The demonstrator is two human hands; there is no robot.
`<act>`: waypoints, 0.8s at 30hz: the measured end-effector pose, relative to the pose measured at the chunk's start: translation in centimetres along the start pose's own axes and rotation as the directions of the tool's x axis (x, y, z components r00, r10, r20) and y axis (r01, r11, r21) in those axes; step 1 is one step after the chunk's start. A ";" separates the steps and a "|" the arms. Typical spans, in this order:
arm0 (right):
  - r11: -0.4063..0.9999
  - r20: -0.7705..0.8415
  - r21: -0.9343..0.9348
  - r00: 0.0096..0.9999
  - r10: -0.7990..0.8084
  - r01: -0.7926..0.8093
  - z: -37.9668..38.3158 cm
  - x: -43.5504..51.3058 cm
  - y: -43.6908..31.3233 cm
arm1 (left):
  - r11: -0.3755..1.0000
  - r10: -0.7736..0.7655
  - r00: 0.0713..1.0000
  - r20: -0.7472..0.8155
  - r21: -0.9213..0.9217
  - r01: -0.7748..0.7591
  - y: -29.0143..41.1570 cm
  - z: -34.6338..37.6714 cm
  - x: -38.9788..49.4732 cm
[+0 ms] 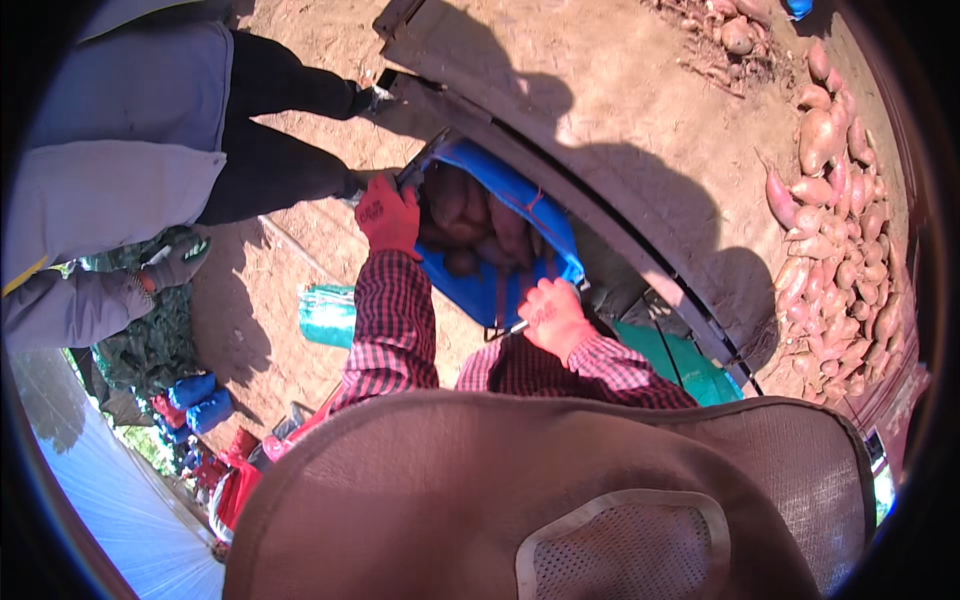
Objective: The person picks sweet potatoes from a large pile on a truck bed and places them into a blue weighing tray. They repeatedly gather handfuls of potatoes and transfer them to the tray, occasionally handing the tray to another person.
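Note:
A blue bag point(555, 232), its mouth spread in a metal frame, stands below me with several sweet potatoes point(510, 229) inside. My left hand point(386, 216), in a red-orange work glove, grips the frame at the bag's far left corner. At the near right corner my right hand point(555, 319), gloved alike, is closed around a metal bar of the frame point(519, 327). Shade covers most of the bag's contents, so its depth is hidden. The brown brim of a hat point(465, 480) covers the lower part of the view.
A person in a grey jacket point(127, 105) stands at left, one grey-gloved hand point(180, 261) hanging down. A long metal-edged rail point(600, 199) curves past the bag. Sweet potatoes form a large heap point(832, 285) at right. A green bag point(326, 315) and blue bundles point(206, 409) lie leftward.

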State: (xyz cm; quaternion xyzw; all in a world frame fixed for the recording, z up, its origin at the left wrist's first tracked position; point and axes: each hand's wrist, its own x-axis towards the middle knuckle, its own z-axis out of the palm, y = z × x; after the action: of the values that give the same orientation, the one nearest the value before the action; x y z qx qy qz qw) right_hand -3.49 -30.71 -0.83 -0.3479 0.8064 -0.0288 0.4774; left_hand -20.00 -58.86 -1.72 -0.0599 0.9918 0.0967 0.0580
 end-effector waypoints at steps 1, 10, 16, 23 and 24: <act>1.000 0.004 -0.024 1.000 -0.006 0.006 0.0 0.0 -0.2 | 0.996 0.058 0.993 -0.100 0.080 -0.050 0.4 -0.3 0.3; 0.998 -0.205 0.002 0.977 0.065 -0.066 1.3 -1.4 -0.6 | 0.994 0.093 0.971 -0.219 -0.033 -0.103 0.0 1.1 -1.5; 0.995 -0.390 0.098 0.919 0.062 -0.025 -0.6 1.1 0.0 | 0.999 -0.014 1.000 0.008 -0.050 0.014 -3.4 2.4 1.2; 0.995 -0.651 0.091 0.759 0.027 0.043 1.8 1.3 -0.1 | 0.996 -0.067 0.987 -0.145 0.040 0.074 -3.6 3.8 1.5; 0.997 -0.521 0.068 0.853 0.013 0.027 2.1 0.9 -0.2 | 0.983 -0.117 0.993 -0.016 0.142 0.118 -3.1 3.6 1.3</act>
State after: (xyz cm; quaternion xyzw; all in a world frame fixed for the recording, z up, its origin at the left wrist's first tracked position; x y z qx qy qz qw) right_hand -2.02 -30.83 -2.52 -0.3125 0.9027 -0.1528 0.2534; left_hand -20.50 -61.35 -5.95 -0.1142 0.9912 0.0218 0.0639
